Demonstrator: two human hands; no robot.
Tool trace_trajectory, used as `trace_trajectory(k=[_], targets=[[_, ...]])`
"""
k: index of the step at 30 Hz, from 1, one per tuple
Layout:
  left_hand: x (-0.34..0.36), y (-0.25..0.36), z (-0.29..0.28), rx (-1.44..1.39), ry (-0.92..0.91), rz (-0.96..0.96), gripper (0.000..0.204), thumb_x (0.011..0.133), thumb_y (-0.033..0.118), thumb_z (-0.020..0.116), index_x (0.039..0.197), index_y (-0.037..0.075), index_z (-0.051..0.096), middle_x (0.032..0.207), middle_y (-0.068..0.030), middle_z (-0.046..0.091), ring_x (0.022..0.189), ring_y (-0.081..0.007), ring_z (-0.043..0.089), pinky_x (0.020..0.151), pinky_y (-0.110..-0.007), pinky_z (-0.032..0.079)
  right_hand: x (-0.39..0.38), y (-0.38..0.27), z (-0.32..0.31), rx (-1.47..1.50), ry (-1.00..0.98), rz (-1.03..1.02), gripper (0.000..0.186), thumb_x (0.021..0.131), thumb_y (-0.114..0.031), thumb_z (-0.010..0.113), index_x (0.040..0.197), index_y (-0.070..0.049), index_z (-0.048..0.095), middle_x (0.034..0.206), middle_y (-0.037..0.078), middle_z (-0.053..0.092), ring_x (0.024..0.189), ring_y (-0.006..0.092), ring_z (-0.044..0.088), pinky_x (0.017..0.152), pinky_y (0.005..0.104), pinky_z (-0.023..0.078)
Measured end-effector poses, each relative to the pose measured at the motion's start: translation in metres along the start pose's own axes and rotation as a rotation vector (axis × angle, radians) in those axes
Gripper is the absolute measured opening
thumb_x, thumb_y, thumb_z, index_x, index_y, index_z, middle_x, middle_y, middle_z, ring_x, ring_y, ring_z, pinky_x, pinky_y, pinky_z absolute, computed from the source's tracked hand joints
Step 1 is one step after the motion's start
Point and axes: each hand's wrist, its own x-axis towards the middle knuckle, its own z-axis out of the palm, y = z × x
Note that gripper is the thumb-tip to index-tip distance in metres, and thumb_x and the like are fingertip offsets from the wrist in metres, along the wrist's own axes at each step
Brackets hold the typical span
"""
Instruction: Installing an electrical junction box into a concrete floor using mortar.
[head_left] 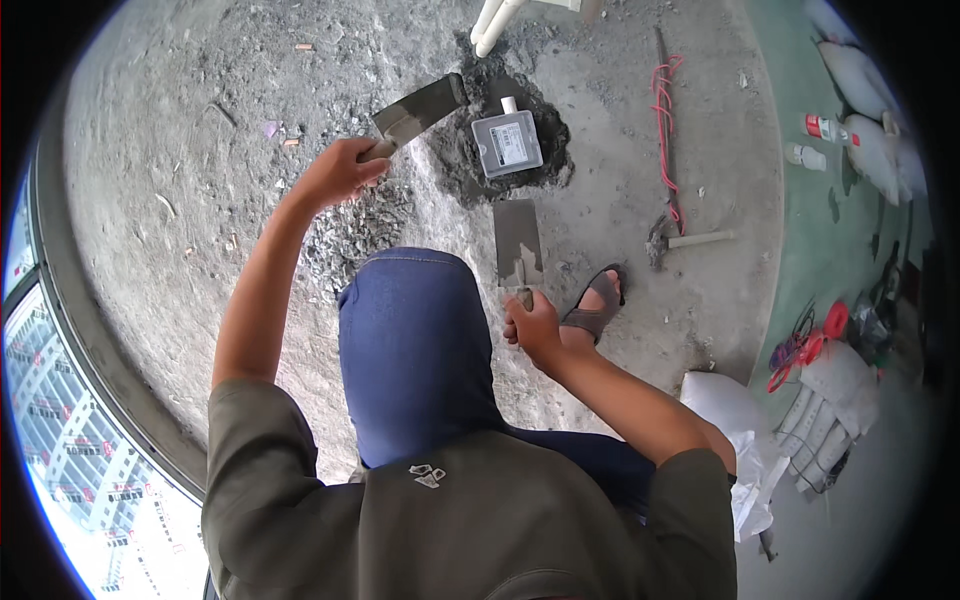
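Note:
My left hand (338,175) is closed around the handle of a trowel (422,108), whose wide grey blade is raised toward the far right of that hand. In my right hand (535,325) is a second trowel (518,232) with a flat rectangular blade pointing away from me. Just beyond its blade sits a small grey plastic box (490,140) with a white label (511,144) and a short white pipe stub (508,104). Dark wet mortar (556,135) surrounds the box. The left trowel's tip is near the mortar's left edge; contact cannot be made out.
White stool legs (492,25) stand beyond the box. A hammer (702,240) and a rod wrapped in pink cord (660,110) lie to the right. Grey rubble (345,245) is scattered leftward. My sandalled foot (600,300) is near the right trowel; sacks (860,80) lie far right.

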Motion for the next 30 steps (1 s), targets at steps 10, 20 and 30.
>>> trace_trajectory(k=[10,20,30], targets=[[-0.011,0.040,-0.017,0.261,-0.117,0.054,0.026,0.096,0.023,0.051,0.110,0.003,0.061,0.076,-0.0066,0.061,0.056,-0.0126,0.053,0.051,-0.030,0.045,-0.025,-0.092,0.038,-0.553,0.287,-0.875,0.045,0.087,-0.016,0.057,0.126,0.006,0.049,0.104,0.027,0.060,0.095,0.0446,0.060,0.083,0.0504,0.048],[-0.014,0.065,-0.005,0.780,-0.003,0.293,0.023,0.089,0.021,0.050,0.098,0.002,0.060,0.089,-0.0214,0.066,0.083,-0.0402,0.064,0.077,-0.049,0.049,-0.014,-0.150,0.107,-0.325,0.148,-0.549,0.039,0.083,-0.018,0.053,0.111,0.009,0.049,0.108,0.034,0.057,0.104,0.0474,0.057,0.092,0.0511,0.045],[-0.022,0.078,0.001,0.925,-0.035,0.303,0.020,0.090,0.021,0.051,0.099,0.006,0.060,0.090,-0.0189,0.067,0.088,-0.0391,0.064,0.079,-0.050,0.050,0.032,-0.168,0.134,0.095,0.141,-0.401,0.033,0.083,-0.014,0.056,0.106,0.010,0.052,0.098,0.028,0.062,0.089,0.0394,0.062,0.075,0.0440,0.048]])
